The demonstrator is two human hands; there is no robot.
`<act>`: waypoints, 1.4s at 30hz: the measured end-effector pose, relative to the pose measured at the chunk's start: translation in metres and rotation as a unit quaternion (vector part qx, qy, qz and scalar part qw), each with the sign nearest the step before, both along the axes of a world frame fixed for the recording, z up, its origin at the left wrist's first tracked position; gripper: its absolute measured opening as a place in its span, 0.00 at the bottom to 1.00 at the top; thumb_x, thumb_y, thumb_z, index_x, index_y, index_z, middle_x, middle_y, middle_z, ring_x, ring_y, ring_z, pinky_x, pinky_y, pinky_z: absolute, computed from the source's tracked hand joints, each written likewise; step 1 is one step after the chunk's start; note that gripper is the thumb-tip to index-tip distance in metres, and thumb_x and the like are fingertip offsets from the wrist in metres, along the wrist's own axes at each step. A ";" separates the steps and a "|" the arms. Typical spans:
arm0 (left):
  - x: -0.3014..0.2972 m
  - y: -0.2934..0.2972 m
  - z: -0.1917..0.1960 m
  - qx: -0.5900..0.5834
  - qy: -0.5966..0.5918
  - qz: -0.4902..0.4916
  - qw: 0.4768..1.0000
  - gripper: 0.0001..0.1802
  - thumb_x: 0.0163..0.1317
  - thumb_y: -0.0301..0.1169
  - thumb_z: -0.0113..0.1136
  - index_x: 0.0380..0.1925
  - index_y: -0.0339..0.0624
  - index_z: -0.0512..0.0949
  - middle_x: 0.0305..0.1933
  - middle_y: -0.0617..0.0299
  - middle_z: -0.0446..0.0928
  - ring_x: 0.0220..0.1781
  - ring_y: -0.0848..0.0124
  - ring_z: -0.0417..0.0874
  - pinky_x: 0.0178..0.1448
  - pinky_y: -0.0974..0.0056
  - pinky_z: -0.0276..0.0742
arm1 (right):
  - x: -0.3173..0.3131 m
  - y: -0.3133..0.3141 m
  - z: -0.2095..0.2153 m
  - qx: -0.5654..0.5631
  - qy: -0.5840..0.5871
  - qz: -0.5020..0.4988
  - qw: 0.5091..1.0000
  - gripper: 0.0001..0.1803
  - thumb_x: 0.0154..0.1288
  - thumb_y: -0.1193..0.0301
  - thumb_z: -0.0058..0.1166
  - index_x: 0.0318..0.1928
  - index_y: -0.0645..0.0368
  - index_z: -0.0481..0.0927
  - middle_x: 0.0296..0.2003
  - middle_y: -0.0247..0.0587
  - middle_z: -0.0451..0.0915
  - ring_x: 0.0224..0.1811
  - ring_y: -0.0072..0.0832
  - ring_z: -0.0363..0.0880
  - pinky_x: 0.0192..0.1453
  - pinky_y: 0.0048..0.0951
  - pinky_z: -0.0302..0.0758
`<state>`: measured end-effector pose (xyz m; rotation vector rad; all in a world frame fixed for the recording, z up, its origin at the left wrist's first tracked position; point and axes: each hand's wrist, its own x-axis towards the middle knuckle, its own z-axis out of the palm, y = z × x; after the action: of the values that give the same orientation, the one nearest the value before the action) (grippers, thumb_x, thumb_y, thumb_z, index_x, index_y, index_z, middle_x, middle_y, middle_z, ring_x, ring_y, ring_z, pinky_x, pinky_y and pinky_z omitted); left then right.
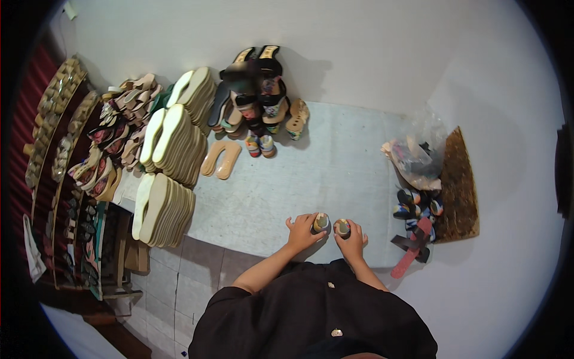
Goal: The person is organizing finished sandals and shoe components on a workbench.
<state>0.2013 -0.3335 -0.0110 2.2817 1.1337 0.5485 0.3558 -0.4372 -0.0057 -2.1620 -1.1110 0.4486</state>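
My left hand (pixel 302 232) grips a small sandal (pixel 321 222) with a patterned strap, seen end on, at the near edge of a grey mat (pixel 311 173). My right hand (pixel 351 237) grips a matching sandal (pixel 342 228) right beside it. The two sandals stand close together, almost touching. Both forearms come up from my dark shirt at the lower edge.
Rows of tan soles (pixel 170 149) stand on edge at the left, beside stacked sandals (pixel 257 96) against the wall. One flat tan pair (pixel 221 159) lies on the mat. A plastic bag (pixel 415 155), patterned straps (pixel 418 206) and a brown doormat (pixel 459 185) are at the right.
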 end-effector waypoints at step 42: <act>-0.126 0.324 0.055 0.056 -0.148 0.167 0.973 0.40 0.54 0.43 0.62 0.63 0.39 0.57 0.58 0.53 0.70 0.61 0.59 0.69 0.61 0.38 0.38 | -0.112 0.348 0.058 0.240 0.043 -0.025 0.970 0.24 0.45 0.67 0.67 0.44 0.55 0.73 0.38 0.37 0.77 0.43 0.33 0.76 0.52 0.35 0.63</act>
<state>0.0755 -0.0092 0.0440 2.0174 1.3657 1.0669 0.2435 -0.0892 0.0527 -1.7246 -0.9940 0.2187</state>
